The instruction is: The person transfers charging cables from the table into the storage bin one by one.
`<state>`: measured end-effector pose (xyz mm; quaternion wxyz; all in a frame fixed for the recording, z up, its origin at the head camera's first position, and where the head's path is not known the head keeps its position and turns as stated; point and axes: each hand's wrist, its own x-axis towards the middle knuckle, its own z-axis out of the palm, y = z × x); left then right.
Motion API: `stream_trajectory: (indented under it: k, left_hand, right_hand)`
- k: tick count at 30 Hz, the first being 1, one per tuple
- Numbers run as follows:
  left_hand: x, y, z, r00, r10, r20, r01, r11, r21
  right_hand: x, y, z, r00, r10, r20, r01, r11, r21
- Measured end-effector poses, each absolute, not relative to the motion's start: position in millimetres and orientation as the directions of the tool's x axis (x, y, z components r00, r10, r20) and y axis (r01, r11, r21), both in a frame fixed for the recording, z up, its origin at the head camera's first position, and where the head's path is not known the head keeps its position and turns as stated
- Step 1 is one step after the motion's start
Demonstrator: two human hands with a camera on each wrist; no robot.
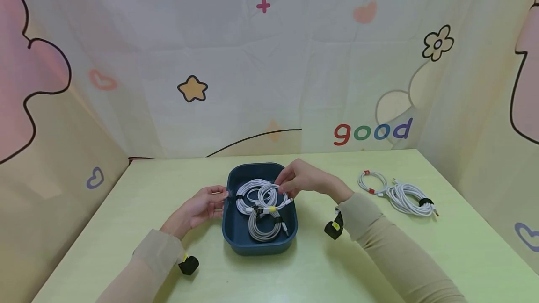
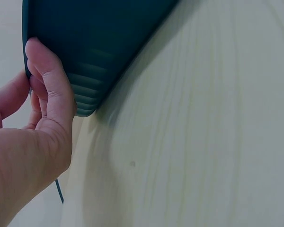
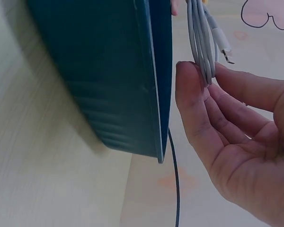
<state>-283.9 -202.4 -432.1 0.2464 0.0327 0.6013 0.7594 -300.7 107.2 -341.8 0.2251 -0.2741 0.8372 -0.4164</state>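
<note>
A dark blue plastic bin (image 1: 263, 248) stands on the table with coiled cables inside. My left hand (image 1: 206, 205) holds its left rim, thumb and fingers on either side of the wall. Over the bin's right side, my right hand (image 1: 298, 179) pinches a coiled white cable (image 3: 202, 47) between thumb and fingertips. That coil has a yellow tie (image 1: 272, 209) and a metal-tipped plug (image 3: 223, 47). Below and beside it in the bin lie a white coil (image 1: 241, 205) with a black tie and a grey coil (image 1: 264, 237), partly overlapped by the held one.
To the right on the table lie a thin white cable loop (image 1: 367, 172) with red ties and a thicker white coil (image 1: 405, 198) with a black tie. A printed cloth (image 1: 236, 50) walls off the back and sides of the pale green table (image 1: 177, 172).
</note>
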Motion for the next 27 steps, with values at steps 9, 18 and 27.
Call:
stream_trajectory:
  k: [9,18,27]
  left_hand:
    - [-284.2,-201.4,-431.7,-0.879,0.403,-0.254,-0.337,-0.148,0.930]
    - [-284.4,-201.8,-431.0,-0.880,0.403,-0.250,-0.333,-0.150,0.931]
    - [-284.4,-201.6,-430.6,-0.880,0.398,-0.259,-0.341,-0.150,0.928]
  right_hand:
    - [-296.4,97.5,-345.3,-0.735,-0.660,-0.156,-0.275,0.501,-0.820]
    - [-289.9,89.4,-347.5,-0.724,-0.669,-0.168,-0.287,0.514,-0.808]
    - [-289.8,92.1,-344.3,-0.750,-0.657,-0.082,-0.412,0.560,-0.719]
